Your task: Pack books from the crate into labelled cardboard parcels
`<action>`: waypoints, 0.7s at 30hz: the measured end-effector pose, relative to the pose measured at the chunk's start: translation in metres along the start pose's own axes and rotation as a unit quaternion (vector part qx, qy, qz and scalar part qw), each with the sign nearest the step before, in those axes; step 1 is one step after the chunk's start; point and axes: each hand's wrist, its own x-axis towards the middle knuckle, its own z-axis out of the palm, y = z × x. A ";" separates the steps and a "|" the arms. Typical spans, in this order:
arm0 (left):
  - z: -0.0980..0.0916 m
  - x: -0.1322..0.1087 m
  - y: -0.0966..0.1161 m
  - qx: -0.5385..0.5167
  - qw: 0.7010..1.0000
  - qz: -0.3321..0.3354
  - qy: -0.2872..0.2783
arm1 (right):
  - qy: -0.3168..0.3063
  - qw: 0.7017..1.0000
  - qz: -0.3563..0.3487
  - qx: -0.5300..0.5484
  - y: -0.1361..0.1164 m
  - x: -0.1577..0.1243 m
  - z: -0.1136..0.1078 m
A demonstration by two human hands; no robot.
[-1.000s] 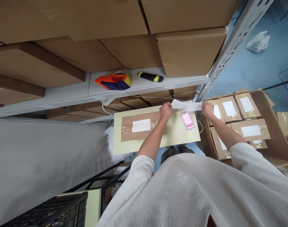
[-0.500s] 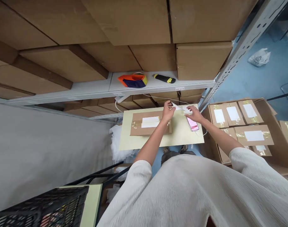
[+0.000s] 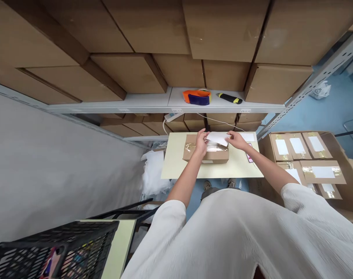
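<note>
Between my two hands a white label [image 3: 218, 138] is stretched over a taped cardboard box [image 3: 194, 154]. My left hand [image 3: 201, 142] pinches its left end, and my right hand [image 3: 235, 140] pinches its right end. Beneath the label, part of a white patch and clear tape show on the box top. The box lies on a pale yellow table [image 3: 174, 164]. A phone with a pink screen [image 3: 249, 153] lies right of the box, partly covered by my right forearm. Behind my right hand is another white sheet [image 3: 248, 136].
An orange and blue tape dispenser [image 3: 197, 97] and a black-yellow utility knife [image 3: 229, 98] lie on the shelf [image 3: 153, 100] among cardboard boxes. At right stands a large carton [image 3: 343, 155] with several labelled boxes. A black crate [image 3: 86, 248] stands at lower left.
Both hands have moved from the white sheet at the table's back right to above the box, now with a white label held between them. The camera view has shifted.
</note>
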 end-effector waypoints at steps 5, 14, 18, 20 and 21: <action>-0.048 0.000 -0.003 0.058 0.994 0.080 -0.047 | -0.040 0.997 0.058 0.040 -0.021 0.000 0.030; -0.092 0.004 -0.019 0.186 0.978 0.097 -0.007 | 0.084 0.987 0.128 0.041 -0.017 0.002 0.086; -0.097 0.004 -0.026 0.232 0.965 0.121 0.014 | 0.152 0.977 0.147 -0.011 -0.008 0.000 0.103; -0.099 0.005 -0.031 0.257 0.956 0.142 0.004 | 0.161 0.977 0.135 -0.036 -0.005 -0.002 0.108; -0.100 0.006 -0.034 0.271 0.950 0.154 -0.005 | 0.162 0.977 0.130 -0.045 -0.004 -0.004 0.110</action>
